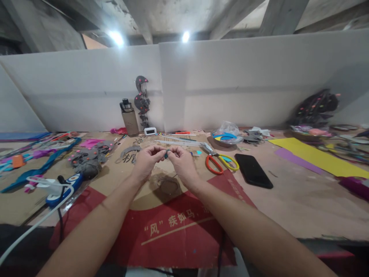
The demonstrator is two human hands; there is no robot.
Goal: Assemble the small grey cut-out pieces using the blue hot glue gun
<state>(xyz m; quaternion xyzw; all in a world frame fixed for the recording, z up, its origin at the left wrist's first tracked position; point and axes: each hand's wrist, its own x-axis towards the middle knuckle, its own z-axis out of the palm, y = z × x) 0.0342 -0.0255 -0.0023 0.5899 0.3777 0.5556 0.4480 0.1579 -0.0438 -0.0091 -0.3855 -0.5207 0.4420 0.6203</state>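
Both of my hands meet over the middle of the cardboard-covered table, fingertips nearly touching. Pinched between them is a small dark grey-green piece (166, 154), too small to name. My left hand (147, 159) has its thumb and forefinger closed on the piece's left side. From the other side, my right hand (181, 161) pinches it in the same way. Below the hands, a brown ring-like outline (168, 187) lies on the cardboard. Scissors (220, 159) with one red and one yellow handle lie open to the right of my right hand. A grey curved piece (128, 153) rests left of my left hand.
A black phone (253, 170) lies right of the scissors. Left are grey pieces with pink pins (90, 156) and a blue power strip (65, 190) with a white cable. A bottle (130, 121) stands at the back near a white panel (201, 84). Yellow sheets (319, 156) lie right.
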